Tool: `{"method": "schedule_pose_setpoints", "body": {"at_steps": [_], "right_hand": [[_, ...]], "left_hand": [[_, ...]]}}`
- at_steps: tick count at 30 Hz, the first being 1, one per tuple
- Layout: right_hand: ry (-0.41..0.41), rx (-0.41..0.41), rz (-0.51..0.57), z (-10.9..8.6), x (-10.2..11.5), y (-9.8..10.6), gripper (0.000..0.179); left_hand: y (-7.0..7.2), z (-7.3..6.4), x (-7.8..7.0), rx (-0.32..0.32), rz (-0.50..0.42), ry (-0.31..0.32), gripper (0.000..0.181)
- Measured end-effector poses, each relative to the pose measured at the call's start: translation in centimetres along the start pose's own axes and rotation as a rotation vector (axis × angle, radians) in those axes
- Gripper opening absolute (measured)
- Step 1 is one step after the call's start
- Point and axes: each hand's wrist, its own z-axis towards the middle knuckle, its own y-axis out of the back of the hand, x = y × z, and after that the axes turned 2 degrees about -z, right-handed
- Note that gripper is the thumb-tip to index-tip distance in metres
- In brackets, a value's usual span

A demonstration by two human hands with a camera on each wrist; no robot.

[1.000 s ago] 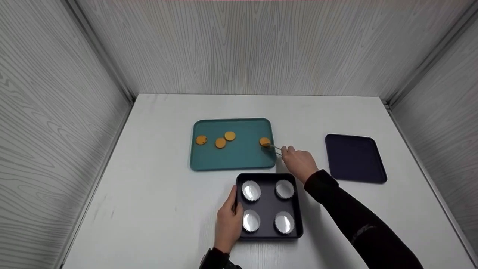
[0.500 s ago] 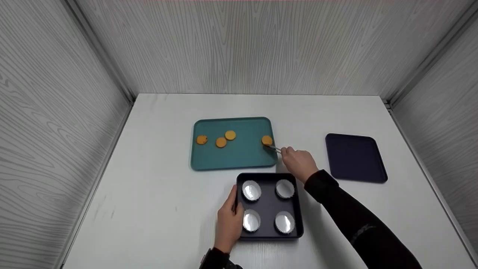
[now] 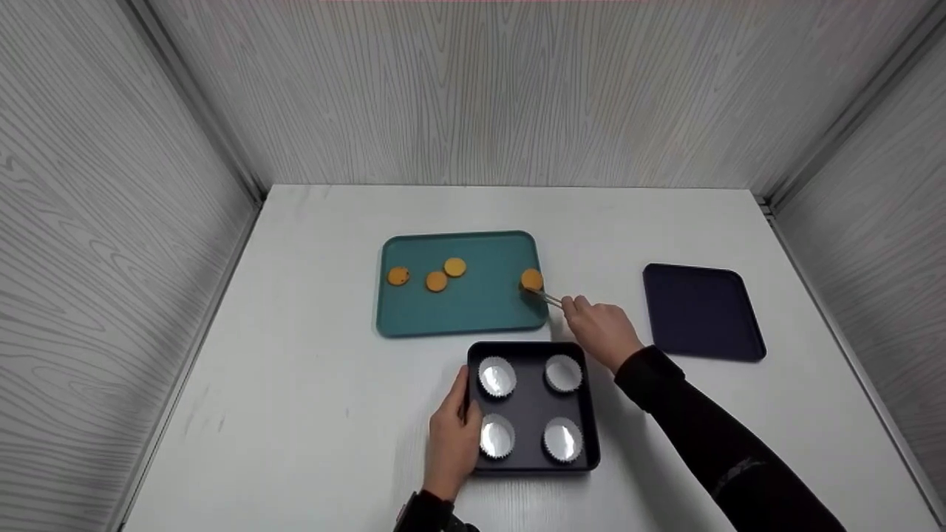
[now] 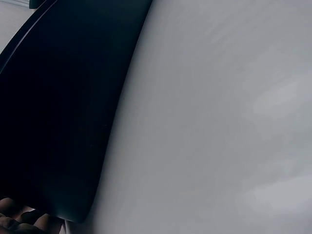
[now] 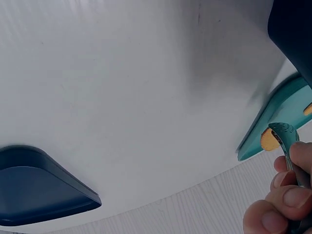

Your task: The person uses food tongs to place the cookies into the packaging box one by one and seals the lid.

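Gripping the left side of a dark square pan (image 3: 528,406), a person's left hand (image 3: 452,443) holds its thumb at the rim on a white table (image 3: 295,384). Four shiny fluted cups (image 3: 497,377) stand inside the pan, one near each corner. Just past the pan's far right corner, the right hand (image 3: 602,330), in a black sleeve (image 3: 709,421), pinches slim metal tongs (image 3: 549,298). Off to the right lies a dark blue tray (image 3: 704,314). At the tongs' tips, a round orange cookie (image 3: 531,278) sits at the right end of a teal tray (image 3: 473,310); whether it is lifted clear cannot be told. Three other cookies (image 3: 436,281) lie in the teal tray's left half, two just beside each other, the third near the left edge. Behind rises a gray wood-grain wall (image 3: 473,96).
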Motion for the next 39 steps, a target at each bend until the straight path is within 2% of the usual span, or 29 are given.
{"method": "schedule_pose_setpoints", "body": {"at_steps": [16,26,28,33,39], "right_hand": [[0.025,-0.165,0.033,-2.8,0.6,2.6,0.017],[0.070,-0.217,0.065,-5.1,1.0,4.7,0.016],[0.070,-0.228,0.074,-5.5,1.1,5.2,0.020],[0.076,-0.245,0.076,-6.6,1.4,6.2,0.043],[0.089,-0.261,0.069,-7.9,1.7,7.2,0.042]], "left_hand": [[0.0,0.0,0.0,0.018,-0.010,-0.004,0.056],[0.1,0.1,0.0,0.015,0.002,0.005,0.056],[0.0,0.1,0.0,0.010,0.008,-0.003,0.056],[0.0,0.0,0.0,0.002,0.011,-0.001,0.056],[0.1,0.0,-0.1,0.001,0.011,-0.009,0.056]]}}
